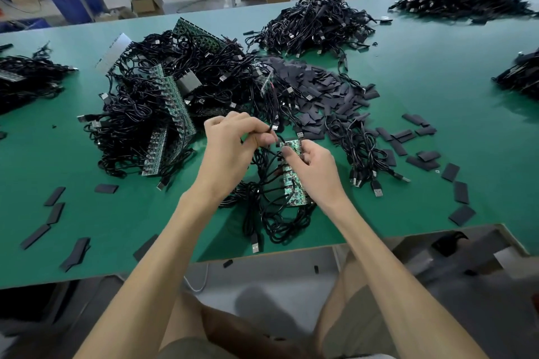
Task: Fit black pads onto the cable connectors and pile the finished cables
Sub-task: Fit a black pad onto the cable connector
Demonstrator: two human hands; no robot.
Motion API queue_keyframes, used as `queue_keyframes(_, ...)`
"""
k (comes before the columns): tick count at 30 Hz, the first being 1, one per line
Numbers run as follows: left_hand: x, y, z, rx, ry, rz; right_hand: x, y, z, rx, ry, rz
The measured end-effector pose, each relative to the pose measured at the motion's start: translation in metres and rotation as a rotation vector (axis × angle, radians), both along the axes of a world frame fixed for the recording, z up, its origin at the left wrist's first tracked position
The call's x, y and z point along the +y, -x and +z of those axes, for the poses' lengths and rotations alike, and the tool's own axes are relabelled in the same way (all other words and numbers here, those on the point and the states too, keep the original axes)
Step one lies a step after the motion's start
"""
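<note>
We are partway through, with much left to do. Our left grip [233, 140] is closed, its fingers pinching a black cable [275, 137] just above the top of a green board strip [293, 181]. Our right grip [316, 167] is closed round that strip, thumb pressed on its top board. The strip lies on the counter [437, 67] near its front edge, its cables tangled beneath our grips. We cannot tell whether a pad is on the connector in hand.

The black pads [329, 87] lie heaped just beyond our grips, with strays scattered to both sides. To our left a big heap of board strips [163, 102] and their cables looks untouched, which we judge to be the larger share of the work. A few loose cables [364, 154] lie to the right. The cable pile [315, 26] farther back may be finished work, though from here we cannot see pads on it.
</note>
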State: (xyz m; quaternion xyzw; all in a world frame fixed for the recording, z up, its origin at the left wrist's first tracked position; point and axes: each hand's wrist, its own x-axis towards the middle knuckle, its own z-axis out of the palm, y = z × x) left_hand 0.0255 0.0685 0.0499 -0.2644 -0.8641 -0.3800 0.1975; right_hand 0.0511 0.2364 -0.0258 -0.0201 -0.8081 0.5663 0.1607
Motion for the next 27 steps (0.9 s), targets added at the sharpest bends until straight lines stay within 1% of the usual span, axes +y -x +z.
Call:
queue_keyframes(2, 0.0, 0.003, -0.001, -0.173, -0.211, 0.04, -0.001, 0.0, 0.0, -0.025, 0.065, 0.038)
queue_keyframes(4, -0.003, 0.006, -0.004, -0.266, -0.359, 0.124, -0.003, -0.001, 0.0, -0.051, 0.11, 0.069)
queue_keyframes(8, -0.007, 0.009, -0.011, -0.295, -0.464, 0.181, -0.001, -0.003, 0.001, 0.033, 0.08, 0.089)
queue_keyframes(12, -0.011, 0.012, -0.018, -0.288, -0.517, 0.251, 0.0, -0.003, 0.001, 0.011, 0.103, 0.099)
queue_keyframes(13, -0.012, 0.012, -0.019, -0.273, -0.494, 0.26, -0.001, -0.003, 0.001, 0.002, 0.097, 0.096)
queue_keyframes(14, -0.011, 0.012, -0.02, -0.232, -0.421, 0.28, -0.001, -0.003, 0.001, -0.004, 0.08, 0.096)
queue_keyframes(16, -0.008, 0.009, -0.02, -0.095, -0.192, 0.338, -0.002, -0.002, 0.002, -0.014, 0.045, 0.097)
queue_keyframes(18, -0.004, 0.007, -0.018, -0.006, -0.075, 0.315, -0.004, -0.001, 0.0, -0.034, 0.026, 0.084)
queue_keyframes(20, 0.0, 0.005, -0.018, 0.005, -0.061, 0.215, -0.006, -0.001, 0.0, -0.032, -0.008, 0.069)
queue_keyframes(23, 0.008, -0.002, -0.026, -0.062, -0.065, 0.059, -0.007, -0.002, 0.001, 0.002, -0.07, 0.045)
queue_keyframes(27, 0.012, -0.007, -0.035, -0.091, -0.024, 0.003, -0.007, -0.001, 0.002, -0.004, -0.088, 0.049)
